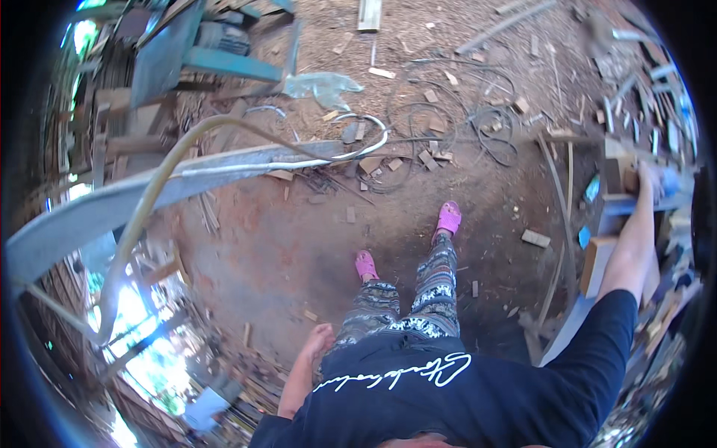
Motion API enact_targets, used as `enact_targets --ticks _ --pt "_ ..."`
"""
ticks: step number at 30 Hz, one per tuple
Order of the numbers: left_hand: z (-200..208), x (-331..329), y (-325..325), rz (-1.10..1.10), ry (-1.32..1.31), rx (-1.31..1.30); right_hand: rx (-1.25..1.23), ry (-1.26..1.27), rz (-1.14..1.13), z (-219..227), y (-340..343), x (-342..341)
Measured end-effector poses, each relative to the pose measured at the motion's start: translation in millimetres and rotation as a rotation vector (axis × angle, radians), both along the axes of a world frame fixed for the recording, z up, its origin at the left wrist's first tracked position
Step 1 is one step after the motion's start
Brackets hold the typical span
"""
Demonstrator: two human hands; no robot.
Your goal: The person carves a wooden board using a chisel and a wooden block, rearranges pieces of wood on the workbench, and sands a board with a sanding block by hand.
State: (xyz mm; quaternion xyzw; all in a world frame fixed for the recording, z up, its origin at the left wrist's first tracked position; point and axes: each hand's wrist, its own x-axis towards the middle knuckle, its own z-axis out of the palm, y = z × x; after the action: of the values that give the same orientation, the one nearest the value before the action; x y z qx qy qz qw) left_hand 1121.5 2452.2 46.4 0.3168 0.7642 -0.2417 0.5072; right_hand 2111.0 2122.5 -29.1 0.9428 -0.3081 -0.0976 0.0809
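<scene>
My left hand (320, 340) hangs beside my left thigh, its fingers curled in and nothing visible in them. Stretched far out to the right, my right hand (648, 181) is at a cluttered wooden bench (626, 203). It touches or lies right beside a brown wooden block (617, 176). A blurred blue-grey thing (672, 184) is on its other side. The picture's bent edge smears this spot, so I cannot make out the fingers or whether they hold anything.
A long grey board (224, 173) slants across the left, with a pale hose (160, 168) looping over it. Coiled cables (489, 131) and wood offcuts (535, 238) lie on the dirt floor. A blue-green machine frame (231, 64) holding a motor (222, 39) stands at the far left.
</scene>
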Motion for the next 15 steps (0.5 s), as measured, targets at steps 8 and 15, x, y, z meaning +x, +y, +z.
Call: enact_targets --ticks 8,15 --pt "0 24 2 0.034 -0.032 -0.006 0.248 -0.385 -0.078 -14 -41 24" --pt "-2 54 37 0.027 -0.281 0.058 1.247 -0.762 0.066 21 49 -111"
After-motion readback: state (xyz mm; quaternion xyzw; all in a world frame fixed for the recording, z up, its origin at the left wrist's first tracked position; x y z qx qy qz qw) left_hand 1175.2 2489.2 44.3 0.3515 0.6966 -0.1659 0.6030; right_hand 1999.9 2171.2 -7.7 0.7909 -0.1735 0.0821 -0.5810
